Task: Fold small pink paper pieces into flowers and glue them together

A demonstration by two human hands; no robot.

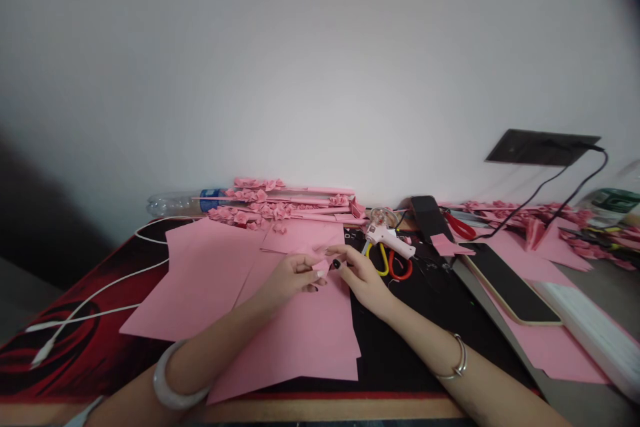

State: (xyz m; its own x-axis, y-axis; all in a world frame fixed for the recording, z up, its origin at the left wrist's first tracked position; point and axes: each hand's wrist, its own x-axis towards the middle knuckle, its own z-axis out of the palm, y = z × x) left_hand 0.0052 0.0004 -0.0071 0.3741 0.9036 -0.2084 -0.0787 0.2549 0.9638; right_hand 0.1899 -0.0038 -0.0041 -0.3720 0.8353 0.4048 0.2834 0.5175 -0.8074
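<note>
A small folded piece of pink paper (321,267) is held between my two hands above the middle of the desk. My left hand (294,275) pinches it from the left with thumb and fingers. From the other side, the fingers of my right hand (356,275) close on its right edge. Part of the piece is hidden behind the fingers. Beneath both hands lie large pink paper sheets (295,340), overlapping and fanned toward the left (200,280).
Pink paper flowers on stems (260,210) lie along the wall beside a plastic bottle (175,203). To the right are a glue gun (390,238), scissors (400,267), a phone (515,283), a second phone (427,213) and a wall socket (543,147). A white cable (100,287) crosses the left side.
</note>
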